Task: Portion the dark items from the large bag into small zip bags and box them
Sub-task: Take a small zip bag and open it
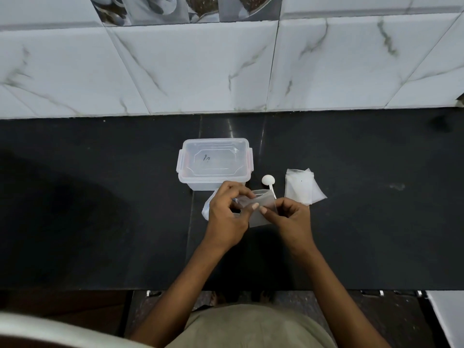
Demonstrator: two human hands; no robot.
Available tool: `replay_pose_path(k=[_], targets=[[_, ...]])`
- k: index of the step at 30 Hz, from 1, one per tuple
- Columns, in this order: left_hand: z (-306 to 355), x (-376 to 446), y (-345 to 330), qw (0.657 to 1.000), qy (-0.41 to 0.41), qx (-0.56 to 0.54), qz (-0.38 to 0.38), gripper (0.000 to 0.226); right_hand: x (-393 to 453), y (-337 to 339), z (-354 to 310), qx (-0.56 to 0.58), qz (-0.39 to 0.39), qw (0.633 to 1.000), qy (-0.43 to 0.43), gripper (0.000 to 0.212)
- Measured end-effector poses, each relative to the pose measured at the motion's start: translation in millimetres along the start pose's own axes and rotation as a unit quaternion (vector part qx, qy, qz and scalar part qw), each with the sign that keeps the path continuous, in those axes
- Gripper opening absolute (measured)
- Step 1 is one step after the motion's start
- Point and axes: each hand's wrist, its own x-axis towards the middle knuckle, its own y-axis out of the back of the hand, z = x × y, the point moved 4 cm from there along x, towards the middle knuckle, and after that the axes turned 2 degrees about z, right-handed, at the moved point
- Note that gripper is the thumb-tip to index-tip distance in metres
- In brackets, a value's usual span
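A small clear zip bag (261, 209) hangs between both hands above the black counter. My left hand (227, 212) pinches its upper left edge, and my right hand (292, 218) pinches its right side. Under my left hand lies the large clear bag (207, 208), mostly hidden; I cannot see its contents. The clear plastic box (213, 163) with its clip-on lid shut stands just beyond my hands. A white spoon (268, 182) lies to the right of the box. A stack of empty small zip bags (302, 187) lies further right.
The black stone counter (100, 197) stretches wide on both sides, backed by a marbled tile wall (226, 71). Its front edge runs just before my body. A white curved object (50, 330) shows at the lower left corner.
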Motion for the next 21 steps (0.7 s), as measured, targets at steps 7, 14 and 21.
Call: replay_pose_path(k=[7,14,21], targets=[[-9,4,12,0.997,0.003,0.071,-0.035,0.015,-6,-7,-13,-0.200,0.011,0.975,0.097,0.031],[1,11,15,0.983,-0.051,0.155,-0.087,0.023,-13,-28,-46,-0.414,-0.042,0.860,0.295,0.036],[-4,10,14,0.976,-0.049,0.198,-0.080,0.015,-6,-31,-33,-0.477,-0.076,0.853,0.196,0.021]])
